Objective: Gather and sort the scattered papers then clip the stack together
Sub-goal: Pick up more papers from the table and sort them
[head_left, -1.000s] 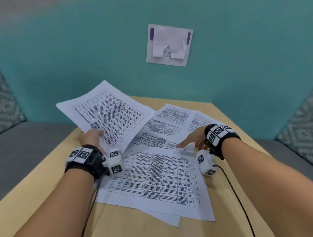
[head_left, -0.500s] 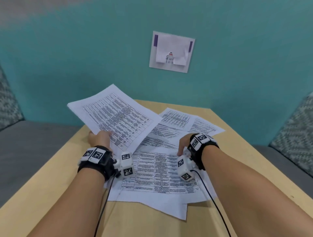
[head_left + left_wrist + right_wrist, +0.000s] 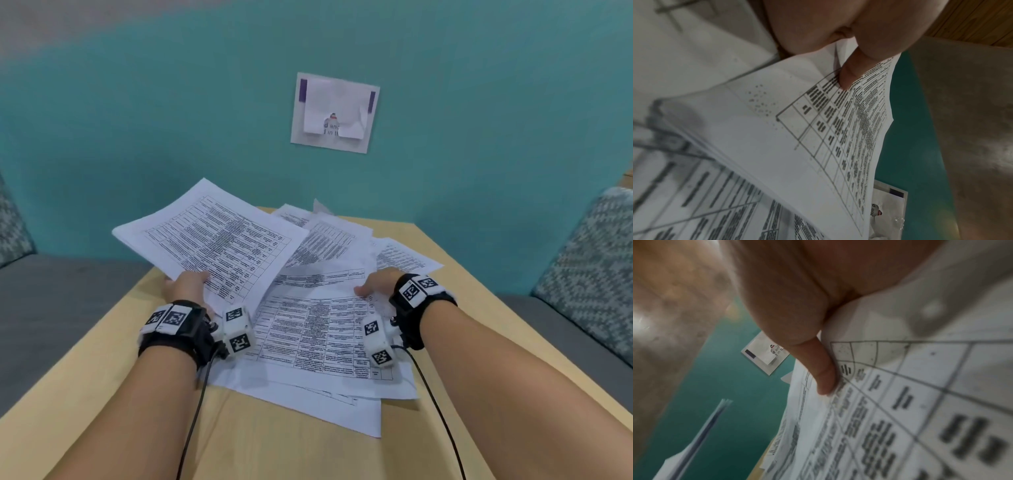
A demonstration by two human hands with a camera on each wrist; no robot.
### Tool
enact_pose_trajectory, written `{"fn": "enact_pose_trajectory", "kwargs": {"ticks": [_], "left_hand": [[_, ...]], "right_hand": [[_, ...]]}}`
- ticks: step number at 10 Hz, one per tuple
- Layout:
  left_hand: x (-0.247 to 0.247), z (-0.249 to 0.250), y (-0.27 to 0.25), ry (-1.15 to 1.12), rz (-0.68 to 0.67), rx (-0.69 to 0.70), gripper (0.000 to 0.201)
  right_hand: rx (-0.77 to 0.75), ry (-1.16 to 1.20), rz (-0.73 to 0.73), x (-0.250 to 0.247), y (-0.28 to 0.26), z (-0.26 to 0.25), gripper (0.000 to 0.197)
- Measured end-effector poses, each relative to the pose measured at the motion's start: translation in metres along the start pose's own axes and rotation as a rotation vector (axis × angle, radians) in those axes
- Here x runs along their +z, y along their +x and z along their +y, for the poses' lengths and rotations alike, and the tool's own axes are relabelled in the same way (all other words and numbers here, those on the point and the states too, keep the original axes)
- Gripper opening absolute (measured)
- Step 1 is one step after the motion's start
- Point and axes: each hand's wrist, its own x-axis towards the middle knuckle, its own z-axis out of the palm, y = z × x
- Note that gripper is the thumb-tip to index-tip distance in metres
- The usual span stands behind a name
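Note:
Printed table sheets (image 3: 318, 339) lie in a loose overlapping pile on the wooden table (image 3: 274, 445). My left hand (image 3: 187, 285) grips a small stack of sheets (image 3: 212, 236) by its near edge and holds it tilted up over the table's left side. In the left wrist view my thumb (image 3: 850, 74) lies on top of that stack (image 3: 797, 129). My right hand (image 3: 376, 284) pinches the right edge of sheets in the pile, thumb (image 3: 824, 379) on top of the paper (image 3: 900, 402). No clip is in view.
More sheets (image 3: 404, 257) spread toward the table's far right corner. A paper notice (image 3: 334, 113) is stuck on the teal wall. Grey seats with patterned cushions (image 3: 589, 267) flank the table on both sides. Cables hang from both wristbands.
My right hand came back from the far sheets toward me and took hold at the pile's right edge; the far sheets are bunched closer together. My left hand still holds its stack raised.

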Motion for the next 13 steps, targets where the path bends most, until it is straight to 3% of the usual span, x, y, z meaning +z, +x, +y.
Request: {"fn": "enact_pose_trajectory", "kwargs": {"ticks": [1, 3, 4, 5, 6, 8, 9, 10, 11, 12, 13], "left_hand": [[-0.003, -0.001, 0.002, 0.035, -0.039, 0.027, 0.054], [-0.005, -0.004, -0.001, 0.033, -0.091, 0.052, 0.061], [-0.006, -0.004, 0.000, 0.038, -0.083, 0.050, 0.060], [-0.004, -0.004, -0.004, -0.002, -0.096, 0.003, 0.059], [-0.003, -0.003, -0.005, -0.042, -0.080, -0.010, 0.059], [0.003, -0.002, -0.014, -0.070, 0.002, -0.039, 0.057], [0.002, -0.003, -0.004, -0.049, -0.036, -0.039, 0.056], [0.001, -0.005, 0.002, -0.019, -0.010, 0.001, 0.054], [0.002, -0.007, 0.001, -0.040, -0.016, 0.022, 0.053], [0.001, -0.014, 0.017, -0.042, -0.029, 0.074, 0.068], [0.002, -0.012, 0.007, 0.033, -0.100, 0.140, 0.067]], "right_hand": [[-0.014, -0.051, 0.050, -0.004, 0.007, 0.010, 0.041], [0.125, 0.149, 0.241, -0.015, 0.026, 0.042, 0.028], [0.173, 0.205, 0.282, -0.027, 0.023, 0.056, 0.026], [0.194, 0.270, 0.280, -0.039, 0.020, 0.073, 0.037], [0.221, 0.394, 0.326, -0.046, 0.023, 0.093, 0.019], [0.404, 0.586, 0.423, -0.063, 0.026, 0.111, 0.016], [0.479, 0.670, 0.487, -0.072, 0.018, 0.110, 0.019], [0.480, 0.651, 0.477, -0.079, 0.024, 0.119, 0.023], [0.514, 0.628, 0.484, -0.085, 0.036, 0.141, 0.042], [0.504, 0.547, 0.470, -0.086, 0.017, 0.130, 0.025], [0.409, 0.487, 0.465, -0.089, 0.003, 0.119, 0.013]]}}
